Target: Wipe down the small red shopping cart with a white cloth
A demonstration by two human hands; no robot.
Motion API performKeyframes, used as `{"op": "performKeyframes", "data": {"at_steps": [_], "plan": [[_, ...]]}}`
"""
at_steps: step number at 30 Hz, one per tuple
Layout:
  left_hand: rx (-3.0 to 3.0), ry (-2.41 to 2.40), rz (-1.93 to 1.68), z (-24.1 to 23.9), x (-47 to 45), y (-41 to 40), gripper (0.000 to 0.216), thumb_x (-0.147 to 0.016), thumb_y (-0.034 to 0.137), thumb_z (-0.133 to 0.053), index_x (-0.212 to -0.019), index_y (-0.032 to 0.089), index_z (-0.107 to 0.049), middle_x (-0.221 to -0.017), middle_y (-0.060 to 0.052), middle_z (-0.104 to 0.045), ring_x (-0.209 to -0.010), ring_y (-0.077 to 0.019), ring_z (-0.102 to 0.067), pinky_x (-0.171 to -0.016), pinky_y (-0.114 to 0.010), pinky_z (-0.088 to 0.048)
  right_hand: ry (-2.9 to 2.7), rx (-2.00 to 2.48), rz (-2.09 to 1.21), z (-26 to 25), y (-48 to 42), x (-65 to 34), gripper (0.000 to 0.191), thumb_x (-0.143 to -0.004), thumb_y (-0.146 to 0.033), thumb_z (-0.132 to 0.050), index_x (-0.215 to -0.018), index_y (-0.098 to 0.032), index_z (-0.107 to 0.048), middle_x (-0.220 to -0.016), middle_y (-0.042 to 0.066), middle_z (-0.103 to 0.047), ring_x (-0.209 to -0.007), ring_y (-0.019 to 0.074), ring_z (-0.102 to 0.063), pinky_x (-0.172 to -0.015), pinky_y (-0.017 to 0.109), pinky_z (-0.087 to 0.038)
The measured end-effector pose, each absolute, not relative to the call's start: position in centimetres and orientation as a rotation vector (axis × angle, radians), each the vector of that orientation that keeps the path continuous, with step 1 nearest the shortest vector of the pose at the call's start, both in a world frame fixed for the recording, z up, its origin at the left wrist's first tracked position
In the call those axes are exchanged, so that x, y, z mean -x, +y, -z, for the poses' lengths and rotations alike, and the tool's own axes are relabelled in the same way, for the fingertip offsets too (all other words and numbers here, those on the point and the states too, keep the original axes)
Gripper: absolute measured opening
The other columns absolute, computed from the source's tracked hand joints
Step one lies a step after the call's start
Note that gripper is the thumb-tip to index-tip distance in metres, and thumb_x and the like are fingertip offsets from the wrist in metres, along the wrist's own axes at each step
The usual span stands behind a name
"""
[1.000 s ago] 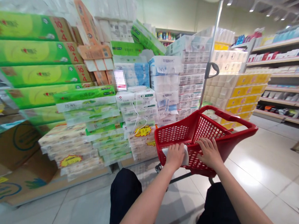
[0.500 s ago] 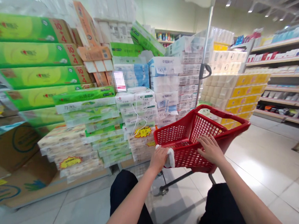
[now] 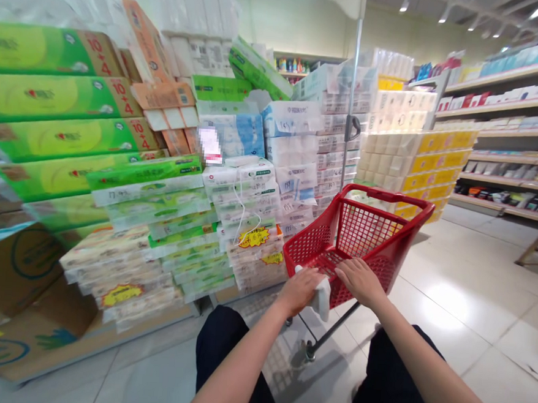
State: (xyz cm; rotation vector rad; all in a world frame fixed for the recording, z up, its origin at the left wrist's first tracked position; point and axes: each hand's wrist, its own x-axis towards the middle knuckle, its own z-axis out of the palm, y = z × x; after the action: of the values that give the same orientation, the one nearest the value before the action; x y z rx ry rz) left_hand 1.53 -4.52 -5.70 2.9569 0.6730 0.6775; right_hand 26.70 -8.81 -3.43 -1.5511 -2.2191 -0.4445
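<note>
A red plastic shopping cart (image 3: 312, 238) with a perforated basket stands in front of my knees, turned at an angle. My left hand (image 3: 300, 291) is closed on a white cloth (image 3: 322, 297) and presses it over the basket's near rim; part of the cloth hangs down outside. Just to the right, my right hand (image 3: 360, 281) grips the same rim, its fingers curled over the edge into the basket. The basket's visible floor holds nothing. A metal pole (image 3: 353, 84) rises behind the cart.
Stacked tissue packs (image 3: 172, 195) fill the left and middle. Cardboard boxes (image 3: 10, 275) stand low at left. Yellow-and-white packs (image 3: 437, 161) are piled behind the cart, with store shelves (image 3: 508, 129) at right. Light floor tiles (image 3: 447, 287) lie beside the cart.
The cart has swivelled, its near end coming closer to me. My left hand and the cloth moved right along the rim. My right hand moved from the basket's side to the near rim.
</note>
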Motion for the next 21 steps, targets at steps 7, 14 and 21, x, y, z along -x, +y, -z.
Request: {"op": "performKeyframes", "data": {"at_steps": [7, 14, 21], "plan": [[-2.861, 0.933, -0.675, 4.9, 1.8, -2.3, 0.048, -0.1, 0.038, -0.037, -0.148, 0.028, -0.034, -0.157, -0.003, -0.033, -0.147, -0.0199, -0.024, -0.121, -0.046, -0.023, -2.198, 1.495, 0.42, 4.0, -9.3, -28.5, 0.036, -0.101, -0.043, -0.032, -0.103, -0.026, -0.063, -0.099, 0.007, -0.065, -0.097, 0.0231, -0.054, -0.095, 0.042, -0.036], [-2.835, 0.908, -0.795, 5.4, -5.0, -6.3, 0.044, -0.099, 0.05, -0.035, -0.124, 0.02, -0.055, -0.128, -0.008, -0.059, -0.133, -0.0232, -0.042, -0.12, -0.048, -0.02, -2.133, 1.572, 0.383, 4.9, -8.8, -28.5, 0.034, -0.101, -0.039, -0.03, -0.095, -0.026, -0.061, -0.097, 0.005, -0.064, -0.096, 0.0215, -0.053, -0.101, 0.044, -0.032], [-2.955, 0.701, -0.716, 5.8, -4.9, -6.5, 0.035, -0.101, 0.039, -0.035, -0.127, 0.022, -0.051, -0.126, -0.005, -0.059, -0.127, -0.0188, -0.046, -0.12, -0.043, -0.023, -2.106, 1.565, 0.26, 5.1, -9.0, -30.8, 0.032, -0.099, -0.037, -0.033, -0.09, -0.026, -0.061, -0.095, 0.004, -0.065, -0.094, 0.0208, -0.053, -0.099, 0.043, -0.033]]}}
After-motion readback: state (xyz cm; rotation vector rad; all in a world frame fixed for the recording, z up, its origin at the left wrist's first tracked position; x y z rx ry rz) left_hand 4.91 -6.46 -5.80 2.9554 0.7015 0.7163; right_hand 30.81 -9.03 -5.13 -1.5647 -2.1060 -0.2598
